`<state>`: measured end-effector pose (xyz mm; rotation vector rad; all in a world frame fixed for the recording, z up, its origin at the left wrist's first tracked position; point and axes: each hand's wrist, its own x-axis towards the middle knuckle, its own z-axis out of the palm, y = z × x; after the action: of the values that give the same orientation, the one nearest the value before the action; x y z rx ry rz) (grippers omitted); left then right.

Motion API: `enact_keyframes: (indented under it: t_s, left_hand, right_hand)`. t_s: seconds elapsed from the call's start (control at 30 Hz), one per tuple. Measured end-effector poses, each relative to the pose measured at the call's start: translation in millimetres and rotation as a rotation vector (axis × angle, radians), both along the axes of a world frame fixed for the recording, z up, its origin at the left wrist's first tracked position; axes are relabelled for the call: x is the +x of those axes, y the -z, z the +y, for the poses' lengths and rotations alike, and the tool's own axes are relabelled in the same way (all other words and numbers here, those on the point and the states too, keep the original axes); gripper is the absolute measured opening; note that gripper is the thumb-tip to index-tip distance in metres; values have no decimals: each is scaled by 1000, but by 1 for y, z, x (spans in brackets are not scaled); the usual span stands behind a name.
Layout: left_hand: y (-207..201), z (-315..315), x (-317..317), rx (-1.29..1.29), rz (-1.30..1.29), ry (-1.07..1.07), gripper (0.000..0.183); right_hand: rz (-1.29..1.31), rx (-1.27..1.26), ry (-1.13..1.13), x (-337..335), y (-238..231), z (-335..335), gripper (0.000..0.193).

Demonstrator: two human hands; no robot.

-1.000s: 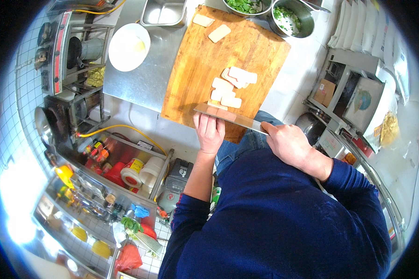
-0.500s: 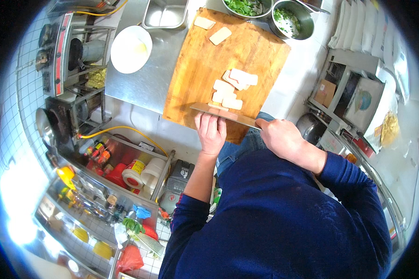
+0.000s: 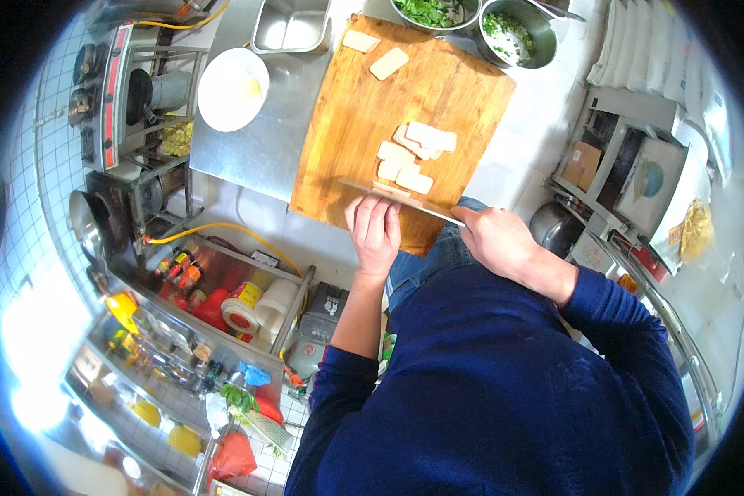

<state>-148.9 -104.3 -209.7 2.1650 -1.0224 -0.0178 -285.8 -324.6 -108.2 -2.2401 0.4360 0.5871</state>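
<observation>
My right hand [image 3: 504, 241] grips the handle of a kitchen knife [image 3: 426, 207], whose wide blade lies across the near part of a wooden cutting board [image 3: 331, 140]. Against the near side of that blade, my left hand [image 3: 375, 236] has its fingers curled down and pressed together. Whatever sits under those fingertips is hidden. Just beyond the blade, a loose pile of pale, flat rectangular food slices [image 3: 414, 182] overlaps on the wood. Two more pieces, one a pale slab [image 3: 388, 63], lie apart near the board's far left edge.
Left of the board are a white bowl [image 3: 215, 95] and a steel pan [image 3: 264, 40] on a metal counter [image 3: 248, 149]. Two metal bowls of chopped greens, one at the right [image 3: 546, 51], touch the far edge. A bottle-filled steel bin [image 3: 161, 285] stands low at left.
The knife blade has tilted, showing a thinner edge. Both hands stay in nearly the same place, and the slices beyond the blade look almost unchanged.
</observation>
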Motion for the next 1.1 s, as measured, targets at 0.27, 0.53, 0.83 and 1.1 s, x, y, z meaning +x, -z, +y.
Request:
enact_keyframes:
  t_s: [0.27, 0.53, 0.83, 1.1]
  left_hand:
    - [16, 7, 0, -38, -48, 6, 22]
    - [12, 7, 0, 1, -14, -5, 24]
    - [3, 3, 2, 15, -10, -4, 21]
    - [1, 1, -1, -13, 0, -12, 20]
  right_hand:
    - [129, 33, -52, -5, -27, -5, 27]
    - [58, -22, -65, 8, -14, 2, 18]
    - [62, -53, -66, 24, 18, 15, 19]
    - [22, 32, 47, 1, -10, 1, 18]
